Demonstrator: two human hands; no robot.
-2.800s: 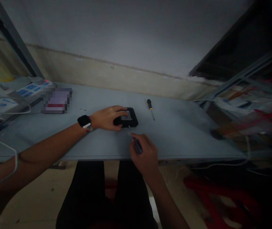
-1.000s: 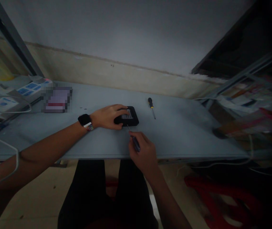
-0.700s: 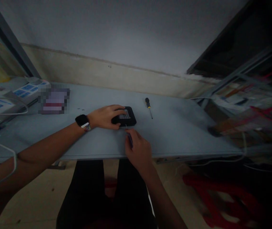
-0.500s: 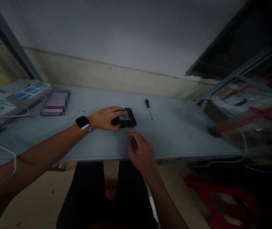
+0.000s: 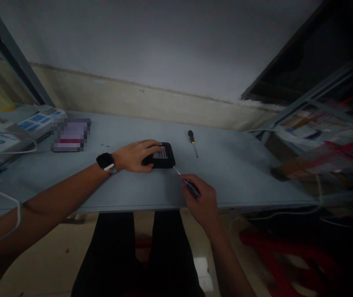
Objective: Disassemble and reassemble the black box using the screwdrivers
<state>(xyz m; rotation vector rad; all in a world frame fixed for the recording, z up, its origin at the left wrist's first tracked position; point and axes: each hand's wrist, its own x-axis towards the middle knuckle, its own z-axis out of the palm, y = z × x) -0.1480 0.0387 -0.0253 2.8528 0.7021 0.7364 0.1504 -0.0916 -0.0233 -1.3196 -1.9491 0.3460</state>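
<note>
A flat black device (image 5: 168,156) with rounded corners and a pale printed label lies on the table. My left hand (image 5: 136,156) grips its left part, fingers over the top and far edge, thumb along the near edge. In my right hand (image 5: 199,196) is a thin screwdriver (image 5: 191,189) with a dark handle. Its metal tip points up and left and is at the device's near right corner; whether it sits in a gap there is too small to tell. A second screwdriver (image 5: 191,138), black and yellow, lies behind and to the right, touched by neither hand.
On the left are a white power strip (image 5: 37,123) with cables and a pixelated phone-like object (image 5: 71,134). Blurred boxes with red tape (image 5: 312,159) stand at the right. A wall (image 5: 164,99) closes off the back. A red stool (image 5: 266,251) is below the table.
My right hand has moved right with the screwdriver, its tip going from the middle of the device's near edge to the near right corner. The left hand keeps its hold.
</note>
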